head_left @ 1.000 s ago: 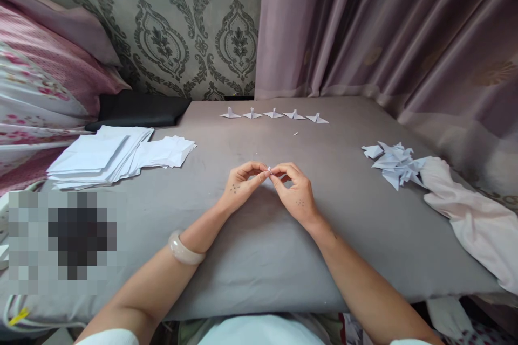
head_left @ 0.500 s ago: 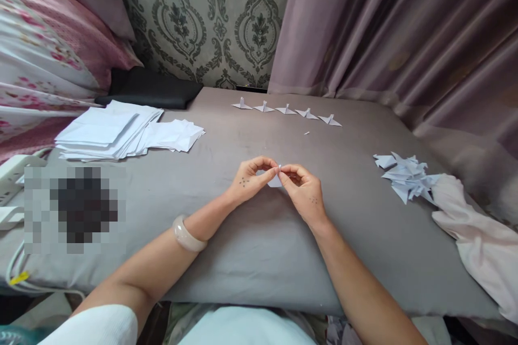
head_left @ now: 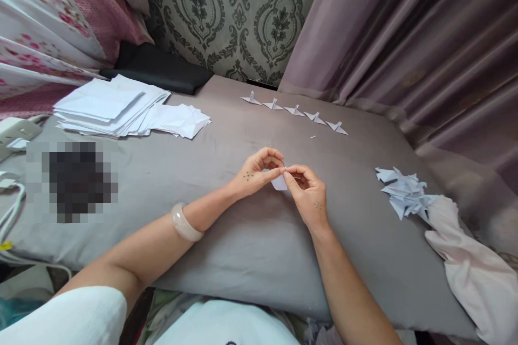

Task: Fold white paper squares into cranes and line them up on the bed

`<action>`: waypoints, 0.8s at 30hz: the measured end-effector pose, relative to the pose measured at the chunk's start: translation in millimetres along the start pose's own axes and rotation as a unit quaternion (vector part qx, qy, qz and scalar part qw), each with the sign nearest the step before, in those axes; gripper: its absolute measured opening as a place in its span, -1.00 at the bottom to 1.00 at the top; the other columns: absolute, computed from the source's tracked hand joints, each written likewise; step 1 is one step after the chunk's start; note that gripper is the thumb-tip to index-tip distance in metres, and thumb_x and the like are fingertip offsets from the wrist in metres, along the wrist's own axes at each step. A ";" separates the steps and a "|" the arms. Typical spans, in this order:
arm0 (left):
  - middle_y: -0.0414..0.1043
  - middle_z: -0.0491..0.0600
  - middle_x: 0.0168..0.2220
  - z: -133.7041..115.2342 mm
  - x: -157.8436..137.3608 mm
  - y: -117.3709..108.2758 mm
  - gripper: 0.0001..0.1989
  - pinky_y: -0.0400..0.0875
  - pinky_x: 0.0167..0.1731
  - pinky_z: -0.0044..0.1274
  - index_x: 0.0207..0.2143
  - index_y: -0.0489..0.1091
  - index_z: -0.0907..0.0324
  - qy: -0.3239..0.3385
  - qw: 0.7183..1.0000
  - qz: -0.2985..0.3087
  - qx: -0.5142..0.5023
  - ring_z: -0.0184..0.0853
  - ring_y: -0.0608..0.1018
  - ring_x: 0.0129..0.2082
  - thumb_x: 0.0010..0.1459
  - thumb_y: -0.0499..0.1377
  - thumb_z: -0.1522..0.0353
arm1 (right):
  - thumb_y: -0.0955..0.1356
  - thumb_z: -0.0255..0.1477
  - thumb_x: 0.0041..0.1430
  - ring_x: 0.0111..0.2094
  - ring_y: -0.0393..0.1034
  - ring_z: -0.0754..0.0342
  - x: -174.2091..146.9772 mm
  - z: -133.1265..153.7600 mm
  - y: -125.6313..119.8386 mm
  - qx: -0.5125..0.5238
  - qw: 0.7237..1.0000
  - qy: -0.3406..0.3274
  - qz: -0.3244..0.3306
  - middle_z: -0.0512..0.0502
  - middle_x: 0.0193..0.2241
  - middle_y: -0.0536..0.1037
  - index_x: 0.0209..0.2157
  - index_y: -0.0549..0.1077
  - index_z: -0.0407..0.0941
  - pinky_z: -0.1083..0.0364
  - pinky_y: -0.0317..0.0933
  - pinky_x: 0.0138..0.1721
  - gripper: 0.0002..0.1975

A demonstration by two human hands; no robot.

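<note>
Between my two hands is a small piece of folded white paper [head_left: 279,182], held above the grey cloth-covered table. My left hand [head_left: 259,171] pinches its top edge from the left, thumb against the fingers. From the right, my right hand [head_left: 308,188] pinches the same top edge, with thumb and forefinger meeting close to the left fingertips. The paper's lower part hangs in view between the hands; its upper folds are mostly hidden by my fingers. Beyond the hands stands a row of several folded paper birds [head_left: 295,111].
At the back left lie a stack of white paper sheets [head_left: 97,102] and smaller paper pieces [head_left: 182,120]. On the right, a heap of folded paper [head_left: 407,191] touches a pale cloth [head_left: 465,259]. A power strip [head_left: 16,135] and a blurred-out dark object [head_left: 76,180] are at left.
The view has tilted and shifted a little. Both hands still hold the folded paper, and my left fingers have lifted slightly apart from its top.
</note>
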State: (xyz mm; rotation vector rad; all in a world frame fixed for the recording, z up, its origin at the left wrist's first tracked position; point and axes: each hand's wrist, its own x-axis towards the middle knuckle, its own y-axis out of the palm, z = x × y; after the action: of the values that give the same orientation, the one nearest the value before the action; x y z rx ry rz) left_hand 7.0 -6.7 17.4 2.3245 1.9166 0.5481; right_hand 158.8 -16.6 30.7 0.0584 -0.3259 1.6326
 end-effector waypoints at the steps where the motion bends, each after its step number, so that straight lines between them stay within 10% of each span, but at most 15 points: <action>1: 0.42 -0.06 -0.34 0.4 0.2 -0.6 -0.68 0.34 -0.25 -0.54 -0.17 0.33 0.19 -0.003 1.000 0.005 -0.012 -0.41 0.47 -0.32 0.05 0.31 0.29 | 0.42 -0.32 0.06 -0.29 0.44 0.09 0.1 0.4 0.1 0.009 1.000 0.007 -0.003 -0.05 -0.33 0.52 -0.31 0.48 -0.07 0.09 0.35 -0.25 -0.84; 24: 0.50 -0.05 -0.46 -2.8 -2.5 3.2 -0.71 0.37 -0.40 -0.55 -0.42 0.46 0.26 -0.143 0.989 0.040 0.014 -0.40 0.50 -0.46 -0.05 0.34 0.20 | 0.43 -0.22 -0.01 -0.37 0.46 0.07 5.3 -4.8 -4.7 0.074 0.992 0.092 -0.054 -0.06 -0.39 0.58 -0.39 0.51 -0.10 0.05 0.36 -0.28 -0.76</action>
State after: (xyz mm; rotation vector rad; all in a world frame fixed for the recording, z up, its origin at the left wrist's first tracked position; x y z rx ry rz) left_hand 8.7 -10.3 20.4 2.3536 1.7186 0.1788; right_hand 163.6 -10.0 28.1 0.0375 -0.0586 1.5385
